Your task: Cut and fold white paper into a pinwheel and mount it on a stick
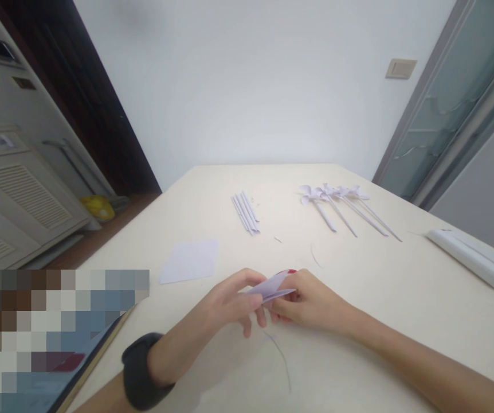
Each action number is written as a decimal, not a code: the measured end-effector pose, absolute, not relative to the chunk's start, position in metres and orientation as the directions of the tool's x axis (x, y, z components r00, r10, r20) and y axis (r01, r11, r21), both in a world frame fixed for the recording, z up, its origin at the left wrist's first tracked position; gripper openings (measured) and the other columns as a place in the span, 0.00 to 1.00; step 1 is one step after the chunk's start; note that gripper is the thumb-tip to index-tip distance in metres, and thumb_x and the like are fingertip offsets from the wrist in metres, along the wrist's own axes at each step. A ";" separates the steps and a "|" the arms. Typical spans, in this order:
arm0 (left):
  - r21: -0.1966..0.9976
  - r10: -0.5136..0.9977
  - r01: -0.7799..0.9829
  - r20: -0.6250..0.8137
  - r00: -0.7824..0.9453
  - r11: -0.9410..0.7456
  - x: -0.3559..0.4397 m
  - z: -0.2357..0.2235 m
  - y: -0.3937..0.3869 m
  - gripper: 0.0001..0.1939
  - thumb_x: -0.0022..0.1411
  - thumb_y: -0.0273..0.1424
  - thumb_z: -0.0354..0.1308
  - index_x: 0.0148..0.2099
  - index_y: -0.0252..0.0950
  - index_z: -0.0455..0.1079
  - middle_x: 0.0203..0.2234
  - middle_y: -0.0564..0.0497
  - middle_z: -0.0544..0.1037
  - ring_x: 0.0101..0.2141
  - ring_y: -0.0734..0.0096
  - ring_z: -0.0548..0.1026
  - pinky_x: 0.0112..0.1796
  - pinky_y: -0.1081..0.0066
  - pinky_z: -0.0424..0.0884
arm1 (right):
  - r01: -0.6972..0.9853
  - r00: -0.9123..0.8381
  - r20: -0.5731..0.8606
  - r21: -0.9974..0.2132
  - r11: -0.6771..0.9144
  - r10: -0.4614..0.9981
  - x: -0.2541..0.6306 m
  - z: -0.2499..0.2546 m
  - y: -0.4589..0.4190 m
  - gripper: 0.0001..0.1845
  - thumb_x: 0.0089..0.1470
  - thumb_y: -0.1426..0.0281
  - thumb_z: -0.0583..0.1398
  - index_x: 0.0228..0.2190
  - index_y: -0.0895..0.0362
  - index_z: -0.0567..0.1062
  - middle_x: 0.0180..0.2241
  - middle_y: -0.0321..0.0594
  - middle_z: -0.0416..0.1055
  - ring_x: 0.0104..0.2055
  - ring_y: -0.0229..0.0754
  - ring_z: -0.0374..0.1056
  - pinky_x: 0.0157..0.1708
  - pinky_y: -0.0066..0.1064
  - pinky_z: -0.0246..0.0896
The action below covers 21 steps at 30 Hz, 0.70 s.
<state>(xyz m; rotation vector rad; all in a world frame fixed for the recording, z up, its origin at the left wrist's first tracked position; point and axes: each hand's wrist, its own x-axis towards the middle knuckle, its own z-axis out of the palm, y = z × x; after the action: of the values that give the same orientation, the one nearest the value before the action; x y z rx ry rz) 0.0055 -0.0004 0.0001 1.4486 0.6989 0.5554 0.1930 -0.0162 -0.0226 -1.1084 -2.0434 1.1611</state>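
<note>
In front of me, folded white paper is pinched between the thumb and fingers of my left hand. My right hand is closed at the paper's right end, its fingers curled around a red object. Only small red edges show above and below those fingers, so its kind is hidden. Both hands are close together, low over the table. A thin curved strip lies just below them. To the left, a flat square sheet of white paper rests on the table.
Several rolled paper sticks lie side by side on the cream table. Paper pinwheels on sticks lie at the back right. A long white case sits near the right edge. Small scraps are scattered mid-table. A blurred-out area covers the lower left.
</note>
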 end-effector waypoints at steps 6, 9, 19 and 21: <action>0.992 0.776 0.121 -0.101 0.623 0.032 0.003 0.006 -0.002 0.12 0.57 0.32 0.53 0.45 0.37 0.63 0.27 0.53 0.70 0.26 0.72 0.66 0.28 0.72 0.62 | 0.376 -0.412 0.034 -0.904 0.204 0.911 0.197 -0.018 -0.015 0.08 0.49 0.74 0.55 0.31 0.59 0.73 0.22 0.35 0.68 0.22 0.33 0.59 0.22 0.23 0.52; 0.992 0.788 0.114 -0.109 0.606 0.050 0.006 0.006 -0.003 0.16 0.56 0.30 0.55 0.48 0.37 0.63 0.28 0.52 0.71 0.29 0.70 0.68 0.28 0.72 0.62 | 0.356 -0.388 0.035 -0.916 0.184 0.921 0.198 -0.016 -0.015 0.07 0.49 0.73 0.55 0.30 0.59 0.73 0.23 0.35 0.69 0.22 0.34 0.60 0.23 0.24 0.52; 0.985 0.859 0.170 -0.119 0.498 0.038 0.007 0.005 -0.002 0.23 0.56 0.33 0.55 0.55 0.39 0.59 0.44 0.43 0.72 0.32 0.65 0.74 0.32 0.68 0.65 | 0.316 -0.111 0.168 -0.928 0.195 0.979 0.201 -0.007 -0.013 0.15 0.59 0.70 0.44 0.34 0.57 0.69 0.33 0.37 0.67 0.28 0.34 0.63 0.30 0.26 0.57; 0.985 0.856 0.172 -0.114 0.504 0.029 0.006 0.003 0.001 0.25 0.56 0.33 0.56 0.55 0.39 0.58 0.50 0.41 0.67 0.32 0.65 0.74 0.32 0.68 0.65 | 0.353 -0.064 0.254 -0.899 0.260 0.965 0.199 -0.004 -0.015 0.15 0.60 0.67 0.44 0.33 0.56 0.69 0.33 0.36 0.66 0.30 0.35 0.62 0.31 0.27 0.57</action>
<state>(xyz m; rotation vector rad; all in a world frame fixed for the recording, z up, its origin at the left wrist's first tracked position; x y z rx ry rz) 0.0056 0.0009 0.0027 1.4744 0.9435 0.6725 0.1995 -0.0153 -0.0036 -1.2520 -1.5972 0.8236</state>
